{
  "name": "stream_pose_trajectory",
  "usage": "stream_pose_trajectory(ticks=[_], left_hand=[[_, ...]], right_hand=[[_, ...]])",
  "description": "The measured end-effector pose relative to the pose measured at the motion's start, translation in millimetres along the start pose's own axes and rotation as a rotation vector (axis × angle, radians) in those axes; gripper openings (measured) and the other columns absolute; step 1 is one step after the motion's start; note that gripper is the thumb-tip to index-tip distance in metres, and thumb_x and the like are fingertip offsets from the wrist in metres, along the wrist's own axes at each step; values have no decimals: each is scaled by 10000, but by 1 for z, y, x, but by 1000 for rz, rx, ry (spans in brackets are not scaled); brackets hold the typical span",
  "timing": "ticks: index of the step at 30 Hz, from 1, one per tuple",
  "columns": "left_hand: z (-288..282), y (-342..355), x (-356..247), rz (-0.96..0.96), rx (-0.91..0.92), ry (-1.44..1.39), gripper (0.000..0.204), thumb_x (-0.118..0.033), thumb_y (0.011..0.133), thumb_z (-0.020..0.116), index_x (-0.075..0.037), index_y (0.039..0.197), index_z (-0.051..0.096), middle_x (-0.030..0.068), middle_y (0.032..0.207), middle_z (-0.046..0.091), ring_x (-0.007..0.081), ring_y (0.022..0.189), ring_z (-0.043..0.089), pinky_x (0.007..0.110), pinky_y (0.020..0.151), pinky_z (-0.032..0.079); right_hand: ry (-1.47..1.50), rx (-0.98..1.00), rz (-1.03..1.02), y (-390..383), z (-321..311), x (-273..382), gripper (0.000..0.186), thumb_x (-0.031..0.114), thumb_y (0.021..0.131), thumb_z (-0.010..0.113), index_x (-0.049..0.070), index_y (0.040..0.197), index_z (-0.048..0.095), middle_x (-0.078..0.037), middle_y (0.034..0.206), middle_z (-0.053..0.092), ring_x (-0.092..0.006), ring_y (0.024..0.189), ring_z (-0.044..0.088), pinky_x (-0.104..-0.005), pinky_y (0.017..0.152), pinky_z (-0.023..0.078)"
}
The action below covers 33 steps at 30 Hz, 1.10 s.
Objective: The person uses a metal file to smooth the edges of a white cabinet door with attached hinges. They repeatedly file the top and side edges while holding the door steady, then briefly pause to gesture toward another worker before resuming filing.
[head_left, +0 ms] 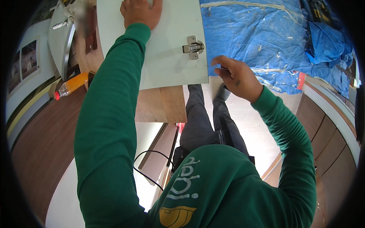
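My right hand (237,78), right of upper centre, pinches a thin piece (222,69), too small to name. My left hand (141,14) lies on the pale panel (163,72) at the upper edge; its fingertips are cut off, so I can't tell their state. The metal hinge (194,48), upper centre, is already in place on the panel; its fixing may be left, I judge. Its plate runs up-down, a narrow end pointing left.
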<state>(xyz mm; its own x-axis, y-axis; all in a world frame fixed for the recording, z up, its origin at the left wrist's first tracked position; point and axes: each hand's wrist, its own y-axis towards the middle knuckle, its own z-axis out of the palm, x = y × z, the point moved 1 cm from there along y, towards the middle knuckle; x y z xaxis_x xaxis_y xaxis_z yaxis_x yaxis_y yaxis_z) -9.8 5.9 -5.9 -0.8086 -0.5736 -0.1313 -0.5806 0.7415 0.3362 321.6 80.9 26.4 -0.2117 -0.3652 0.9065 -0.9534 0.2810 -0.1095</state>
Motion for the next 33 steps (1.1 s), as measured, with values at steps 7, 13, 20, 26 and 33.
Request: stream_pose_trajectory(ticks=[7,13,20,26,33], left_hand=[[1,2,-1,-3,-22,-3,569,-372,994,596,-55,1459,521,199,1552,470,390,1434,404,519,1211,265],[0,1,-1,-4,-30,-10,574,-383,992,596,-55,1458,524,199,1554,470,390,1436,403,517,1212,265],[2,1,-1,0,-31,17,574,-390,997,592,-64,1464,523,201,1562,461,395,1440,395,525,1210,267],[2,-1,0,13,-48,-3,572,-396,994,595,-62,1454,531,204,1552,471,396,1435,401,527,1206,273],[1,1,0,23,-44,4,576,-405,998,582,-51,1449,532,207,1547,476,398,1433,404,527,1205,271]], right_hand=[[-171,290,-236,3,2,-5,679,-23,849,674,184,1484,552,-161,884,710,-340,800,686,-460,692,534],[146,390,-111,-10,-11,-1,634,26,891,669,172,1495,541,-149,880,716,-317,770,689,-413,699,544],[-449,324,-162,-1,-7,-18,835,-38,865,640,258,1602,382,-118,914,679,-302,820,676,-413,722,561],[-446,603,-336,-48,-2,-13,810,13,797,674,246,1546,473,-108,871,652,-312,769,656,-446,743,547],[-84,179,34,-7,-33,0,153,145,1009,607,53,1128,579,-179,891,643,-403,748,648,-474,666,517]])
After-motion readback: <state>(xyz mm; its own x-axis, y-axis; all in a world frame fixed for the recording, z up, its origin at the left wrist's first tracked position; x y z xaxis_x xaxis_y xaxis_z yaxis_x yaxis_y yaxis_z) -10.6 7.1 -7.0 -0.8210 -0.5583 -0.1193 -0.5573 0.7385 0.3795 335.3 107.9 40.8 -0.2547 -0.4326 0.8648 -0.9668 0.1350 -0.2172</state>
